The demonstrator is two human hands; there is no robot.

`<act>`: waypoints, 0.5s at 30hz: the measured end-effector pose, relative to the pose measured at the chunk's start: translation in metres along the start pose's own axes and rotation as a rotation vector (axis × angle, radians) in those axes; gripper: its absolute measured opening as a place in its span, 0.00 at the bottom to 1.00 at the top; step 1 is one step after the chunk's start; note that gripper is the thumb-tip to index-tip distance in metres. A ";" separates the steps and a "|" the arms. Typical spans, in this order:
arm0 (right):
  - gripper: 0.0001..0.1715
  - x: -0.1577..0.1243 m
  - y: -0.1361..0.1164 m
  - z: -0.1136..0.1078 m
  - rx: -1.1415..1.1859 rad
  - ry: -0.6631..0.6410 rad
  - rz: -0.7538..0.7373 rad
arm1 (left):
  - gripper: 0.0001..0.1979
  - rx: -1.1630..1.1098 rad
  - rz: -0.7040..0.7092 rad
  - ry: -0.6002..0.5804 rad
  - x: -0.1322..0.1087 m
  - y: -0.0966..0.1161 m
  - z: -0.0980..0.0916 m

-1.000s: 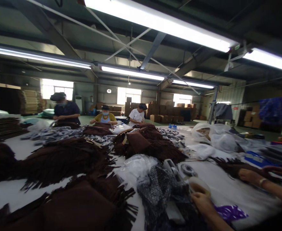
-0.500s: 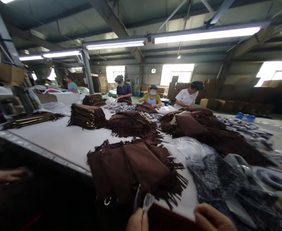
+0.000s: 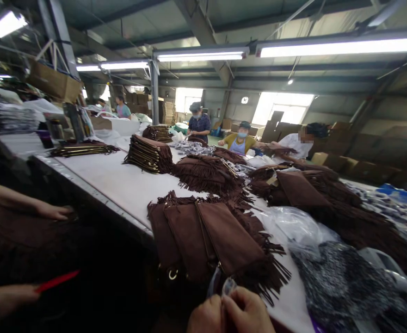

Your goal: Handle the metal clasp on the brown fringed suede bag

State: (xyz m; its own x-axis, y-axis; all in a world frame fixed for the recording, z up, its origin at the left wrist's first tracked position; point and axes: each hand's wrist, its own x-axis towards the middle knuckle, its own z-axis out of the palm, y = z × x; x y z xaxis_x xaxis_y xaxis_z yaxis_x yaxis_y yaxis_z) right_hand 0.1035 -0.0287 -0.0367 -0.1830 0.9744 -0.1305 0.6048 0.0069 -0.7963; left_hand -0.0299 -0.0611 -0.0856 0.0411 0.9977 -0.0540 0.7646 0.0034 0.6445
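At the bottom centre my left hand (image 3: pixel 206 315) and my right hand (image 3: pixel 247 309) are close together, fingers closed in a pinch. Between them is a plastic-wrapped strap (image 3: pixel 229 286), its clear wrap looping up from my fingertips. Another wrapped length (image 3: pixel 214 281) rises beside it to the metal fitting on the edge of a brown fringed bag (image 3: pixel 229 233). This bag lies on top of overlapping brown bags (image 3: pixel 189 240), fringes pointing right. A gold ring (image 3: pixel 172 274) shows at their lower edge. What lies deeper in my fingers is hidden.
A co-worker's hand (image 3: pixel 52 211) rests on a dark fringed piece at left; another nearby hand holds a red tool (image 3: pixel 58 280). Stacked bags (image 3: pixel 148 155) and heaped bags (image 3: pixel 206 173) stand farther along the table. Clear plastic (image 3: pixel 290 226) and black-white wrapped material (image 3: pixel 345 277) lie at right.
My right hand has moved left to meet my left hand and now grips the plastic-wrapped strap too. The view has swung left. At left, the co-worker's red tool shows more clearly.
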 end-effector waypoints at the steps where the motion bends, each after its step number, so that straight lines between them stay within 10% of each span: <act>1: 0.18 0.000 0.003 0.001 -0.039 0.016 0.013 | 0.16 0.049 0.023 -0.029 0.000 -0.002 0.000; 15: 0.17 0.004 0.006 0.009 -0.081 0.011 0.034 | 0.24 0.145 0.030 0.392 -0.005 -0.022 0.039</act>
State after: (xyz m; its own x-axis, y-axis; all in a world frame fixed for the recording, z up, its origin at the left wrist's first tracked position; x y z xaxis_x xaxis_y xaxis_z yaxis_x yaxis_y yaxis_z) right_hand 0.0996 -0.0269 -0.0469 -0.1533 0.9767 -0.1500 0.6714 -0.0084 -0.7410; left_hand -0.0222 -0.0692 -0.1291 -0.1616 0.9475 0.2758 0.8507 -0.0079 0.5255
